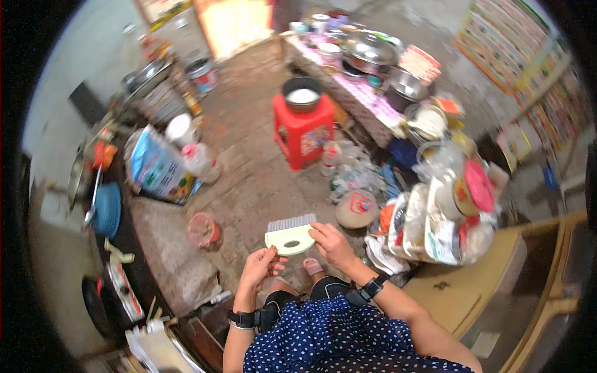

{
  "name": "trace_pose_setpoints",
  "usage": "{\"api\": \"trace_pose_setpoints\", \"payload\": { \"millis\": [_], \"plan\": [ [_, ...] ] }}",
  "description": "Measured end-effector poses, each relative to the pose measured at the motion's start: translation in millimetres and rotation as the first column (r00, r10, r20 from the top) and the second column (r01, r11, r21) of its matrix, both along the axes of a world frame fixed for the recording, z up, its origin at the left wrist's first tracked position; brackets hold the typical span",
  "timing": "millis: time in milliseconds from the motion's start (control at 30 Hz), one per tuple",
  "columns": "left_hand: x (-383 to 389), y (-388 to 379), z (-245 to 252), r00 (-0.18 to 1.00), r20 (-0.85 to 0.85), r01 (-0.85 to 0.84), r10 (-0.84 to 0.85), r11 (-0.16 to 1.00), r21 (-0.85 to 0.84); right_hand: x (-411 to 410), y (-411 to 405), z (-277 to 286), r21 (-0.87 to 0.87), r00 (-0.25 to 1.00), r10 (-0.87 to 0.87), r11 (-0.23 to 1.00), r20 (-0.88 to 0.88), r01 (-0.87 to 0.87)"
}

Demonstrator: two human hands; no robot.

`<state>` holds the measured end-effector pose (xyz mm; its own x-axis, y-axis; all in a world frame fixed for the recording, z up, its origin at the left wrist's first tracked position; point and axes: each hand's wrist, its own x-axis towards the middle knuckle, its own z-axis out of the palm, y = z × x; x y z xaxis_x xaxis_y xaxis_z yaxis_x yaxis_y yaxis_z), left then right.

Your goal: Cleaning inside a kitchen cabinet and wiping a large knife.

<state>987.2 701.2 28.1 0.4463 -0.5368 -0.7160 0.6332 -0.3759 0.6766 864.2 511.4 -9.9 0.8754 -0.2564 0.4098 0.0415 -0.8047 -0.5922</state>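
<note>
A pale green hand brush (290,243) with grey bristles and an oval hole in its grip is held level in front of me, bristles facing away. My right hand (332,243) pinches its right end between thumb and fingers. At the lower left corner my left hand (264,266) has its thumb against the brush, with the other fingers curled below. A small brown spot shows by the left thumb tip; what it is I cannot tell. Beneath the brush are the brick floor (247,200) and my foot in a pink slipper (313,265).
A red plastic stool (303,126) carries a black bowl (301,95) with white contents. A pink tub (204,230) stands left on the floor. Right are a round lidded container (357,210), plastic bags (352,175) and a loaded white rack (419,224). Pots crowd a low table (343,88) behind.
</note>
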Motion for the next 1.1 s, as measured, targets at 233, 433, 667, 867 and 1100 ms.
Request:
{"api": "trace_pose_setpoints", "payload": {
  "millis": [233,433,667,867,1100],
  "plan": [
    [1,-86,-52,0.979,-0.165,0.121,-0.122,0.993,-0.017,-84,-23,-41,0.237,0.904,-0.214,0.919,-0.37,0.315],
    [20,-141,-107,0.798,0.127,0.554,-0.59,0.8,0.231,-210,-15,-50,-0.007,0.454,-0.337,0.809,-0.825,0.587],
    [-39,-210,-106,0.335,0.19,0.869,-0.923,0.381,0.316,-309,89,-40,0.012,0.278,-0.7,0.36,-0.657,0.933],
    [-140,-252,-89,0.264,0.018,0.954,-0.964,0.263,0.14,-309,63,-21,0.222,0.449,-0.734,0.392,-0.509,0.893],
    [-274,-288,-68,0.202,-0.164,0.979,-0.966,0.202,0.016,-354,16,-8,0.139,0.491,-0.766,0.48,-0.415,0.866]
  ]
}}
